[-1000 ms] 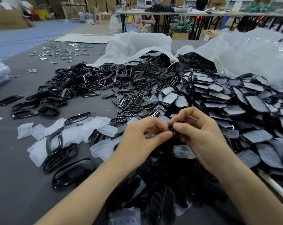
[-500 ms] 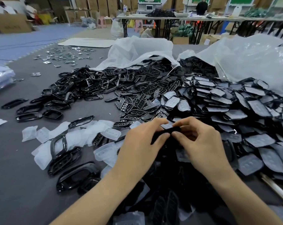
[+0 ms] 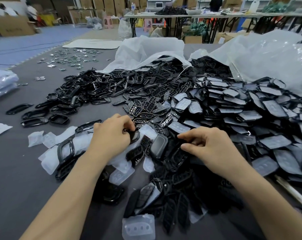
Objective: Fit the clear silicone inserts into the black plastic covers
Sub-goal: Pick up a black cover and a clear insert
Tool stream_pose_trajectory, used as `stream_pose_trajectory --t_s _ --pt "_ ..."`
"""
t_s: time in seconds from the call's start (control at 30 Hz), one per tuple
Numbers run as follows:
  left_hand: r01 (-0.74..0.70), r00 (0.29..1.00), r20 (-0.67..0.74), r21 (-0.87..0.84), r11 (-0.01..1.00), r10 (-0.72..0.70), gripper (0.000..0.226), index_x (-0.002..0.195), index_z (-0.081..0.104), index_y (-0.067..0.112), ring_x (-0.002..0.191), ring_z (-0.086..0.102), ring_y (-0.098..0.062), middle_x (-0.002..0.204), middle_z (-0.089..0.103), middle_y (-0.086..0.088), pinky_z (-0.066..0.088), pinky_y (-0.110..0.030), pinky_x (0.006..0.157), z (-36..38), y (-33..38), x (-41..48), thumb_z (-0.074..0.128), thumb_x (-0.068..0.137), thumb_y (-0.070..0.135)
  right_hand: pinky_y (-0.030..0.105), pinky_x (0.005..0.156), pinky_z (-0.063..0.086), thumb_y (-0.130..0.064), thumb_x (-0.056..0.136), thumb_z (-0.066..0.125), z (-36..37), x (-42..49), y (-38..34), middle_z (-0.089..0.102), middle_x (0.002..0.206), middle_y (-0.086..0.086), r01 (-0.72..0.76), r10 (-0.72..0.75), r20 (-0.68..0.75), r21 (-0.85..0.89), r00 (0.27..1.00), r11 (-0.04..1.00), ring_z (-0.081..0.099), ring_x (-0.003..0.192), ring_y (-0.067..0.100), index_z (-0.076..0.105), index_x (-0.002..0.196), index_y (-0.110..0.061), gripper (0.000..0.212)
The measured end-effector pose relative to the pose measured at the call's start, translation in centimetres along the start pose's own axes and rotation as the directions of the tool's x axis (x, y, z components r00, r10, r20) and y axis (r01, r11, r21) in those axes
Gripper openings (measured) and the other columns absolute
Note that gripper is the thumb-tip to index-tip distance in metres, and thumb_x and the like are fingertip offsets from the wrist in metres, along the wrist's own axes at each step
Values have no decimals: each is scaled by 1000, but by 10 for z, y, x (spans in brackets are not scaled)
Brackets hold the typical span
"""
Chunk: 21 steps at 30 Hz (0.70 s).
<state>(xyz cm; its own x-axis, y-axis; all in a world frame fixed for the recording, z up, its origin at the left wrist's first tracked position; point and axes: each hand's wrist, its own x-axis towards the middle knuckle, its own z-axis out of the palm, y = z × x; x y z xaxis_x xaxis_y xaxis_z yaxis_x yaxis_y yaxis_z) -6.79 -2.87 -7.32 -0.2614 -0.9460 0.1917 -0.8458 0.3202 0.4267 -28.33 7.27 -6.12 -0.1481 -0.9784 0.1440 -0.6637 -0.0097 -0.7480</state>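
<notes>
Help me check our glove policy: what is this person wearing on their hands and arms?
Nothing that shows. The left hand and right hand are bare, with no gloves, and no rings on the fingers in view. Both wrists are free of watches or bands. The left forearm and right forearm are bare down to the frame's edge, so no sleeve is visible.

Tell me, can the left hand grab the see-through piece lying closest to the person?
Probably yes. The clear insert lies uncovered on the mat, nearest the person. But the left hand seems to grip a black cover, so it may need to drop that first.
</notes>
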Motion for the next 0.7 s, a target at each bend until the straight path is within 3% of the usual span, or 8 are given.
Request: stream_pose_trajectory --t_s 0.13,0.27,0.33,0.4,0.5,0.57,0.63,0.7 --pt "-22 997 79 59 998 17 40 91 49 41 83 48 -9 93 49 14 18 -32 80 -3 -2 -1 48 77 4 5 63 39 -16 80 74 -5 1 1 64 72 -12 6 -6 -81 0 997 1000 55 63 3 76 91 -22 12" --pt "-57 997 57 41 998 55 46 89 53 42 83 47 -8 89 47 11 15 -30 76 -5 -1 -2 50 77 -2 6 60 39 -17 83 71 -7 1 2 62 67 -14 0 4 -137 34 991 999 54 61 -3 76 87 -22 8" --pt "-90 996 -20 -26 996 89 49 88 59 37 75 45 -4 87 50 8 26 -30 78 -5 -1 -2 49 74 -9 7 58 38 -17 84 70 -7 1 3 62 64 -13 -11 18 -155 50 988 999 54 58 -2 75 85 -23 8" --pt "-168 973 -178 -116 979 146 46 94 66 24 71 46 -1 86 54 2 37 -16 73 -7 2 -1 50 73 -14 11 60 42 -17 85 69 -7 1 4 64 64 -13 -12 27 -183 81 983 997 56 59 1 75 85 -24 9" --pt "-281 910 -378 -255 925 172 45 99 68 20 80 54 -4 91 58 1 41 -8 72 -11 11 -3 52 76 -16 18 64 49 -17 86 68 -7 0 2 66 66 -13 16 17 -232 139 973 990 61 64 4 73 84 -28 12" --pt "-310 913 -387 -450 838 131 46 95 69 28 79 55 -1 90 60 9 43 -10 69 -9 20 -6 53 80 -13 23 67 52 -18 85 68 -5 -1 -1 69 71 -10 49 0 -246 191 969 980 64 66 7 73 85 -28 12" --pt "-253 961 -266 -719 647 81 48 92 71 35 70 52 3 81 61 17 43 -10 62 -3 32 -11 58 83 -10 30 70 55 -22 84 68 -2 -3 -5 70 75 -6 78 -15 -232 264 972 961 65 68 13 72 88 -28 9" --pt "-155 988 -127 -882 446 93 40 93 73 35 65 49 -2 78 60 16 43 -11 60 3 44 -17 62 82 -3 28 66 55 -22 82 69 2 -5 -9 70 77 -1 91 -18 -197 366 980 926 66 67 16 71 93 -26 12"
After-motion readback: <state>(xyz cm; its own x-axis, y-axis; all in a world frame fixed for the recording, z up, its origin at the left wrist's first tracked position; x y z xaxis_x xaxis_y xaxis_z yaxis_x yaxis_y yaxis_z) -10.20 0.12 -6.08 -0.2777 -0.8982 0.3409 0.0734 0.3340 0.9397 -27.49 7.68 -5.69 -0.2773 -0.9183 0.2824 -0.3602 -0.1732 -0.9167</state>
